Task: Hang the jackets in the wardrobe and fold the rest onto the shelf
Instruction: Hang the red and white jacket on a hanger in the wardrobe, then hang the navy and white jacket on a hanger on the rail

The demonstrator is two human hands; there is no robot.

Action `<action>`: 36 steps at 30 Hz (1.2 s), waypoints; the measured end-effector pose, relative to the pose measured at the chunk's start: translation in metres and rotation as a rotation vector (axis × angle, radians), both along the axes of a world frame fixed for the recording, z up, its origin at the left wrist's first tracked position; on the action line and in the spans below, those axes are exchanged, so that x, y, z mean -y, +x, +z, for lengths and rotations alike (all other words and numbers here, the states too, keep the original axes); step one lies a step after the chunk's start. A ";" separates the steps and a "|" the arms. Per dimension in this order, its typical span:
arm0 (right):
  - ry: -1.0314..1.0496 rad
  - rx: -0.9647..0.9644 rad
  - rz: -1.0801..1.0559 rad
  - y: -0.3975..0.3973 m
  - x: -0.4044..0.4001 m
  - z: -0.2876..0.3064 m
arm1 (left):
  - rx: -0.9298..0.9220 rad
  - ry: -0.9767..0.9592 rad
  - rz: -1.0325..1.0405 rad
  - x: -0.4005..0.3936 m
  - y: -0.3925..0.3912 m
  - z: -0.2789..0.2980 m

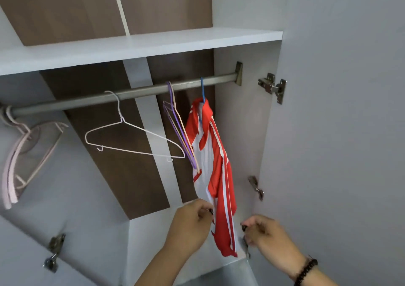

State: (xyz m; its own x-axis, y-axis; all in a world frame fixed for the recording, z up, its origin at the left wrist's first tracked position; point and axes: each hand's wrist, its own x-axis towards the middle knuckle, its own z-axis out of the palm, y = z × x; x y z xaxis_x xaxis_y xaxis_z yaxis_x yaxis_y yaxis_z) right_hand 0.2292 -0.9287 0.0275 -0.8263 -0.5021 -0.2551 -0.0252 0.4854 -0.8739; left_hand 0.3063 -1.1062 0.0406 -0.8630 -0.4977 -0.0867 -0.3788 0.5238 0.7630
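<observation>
A red and white jacket [215,176] hangs from a blue hanger [202,89] at the right end of the wardrobe rail [140,92]. My left hand [190,224] is at the jacket's lower left edge, with curled fingers pinching the cloth. My right hand [265,233] is just right of the jacket's bottom part, fingers curled and blurred. Whether it holds any cloth does not show. A white shelf [131,46] runs above the rail.
A white wire hanger [131,141], purple and cream hangers [177,132] and a bunch of pink hangers [19,154] hang on the rail. The open right door [339,132] stands close beside my right hand, with hinges [272,87] on the wardrobe's side wall.
</observation>
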 end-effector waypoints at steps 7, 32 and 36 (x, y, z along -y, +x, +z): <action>0.418 -0.425 0.106 0.096 -0.070 -0.029 | 0.156 -0.244 -0.328 -0.062 0.088 -0.018; 0.740 -0.201 -0.202 0.321 -0.479 -0.045 | 0.237 -0.435 -1.016 -0.481 0.201 -0.057; 0.789 -0.158 -0.266 0.349 -0.566 -0.046 | 0.251 -0.412 -1.084 -0.568 0.216 -0.066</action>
State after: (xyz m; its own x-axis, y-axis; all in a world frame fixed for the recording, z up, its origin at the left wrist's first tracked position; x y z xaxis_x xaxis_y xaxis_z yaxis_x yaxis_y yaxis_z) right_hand 0.5782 -0.3626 -0.0182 -0.9472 -0.0095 -0.3204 0.0827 0.9585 -0.2728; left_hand 0.5219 -0.5383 -0.0259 -0.8330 0.4528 -0.3178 0.2992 0.8519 0.4298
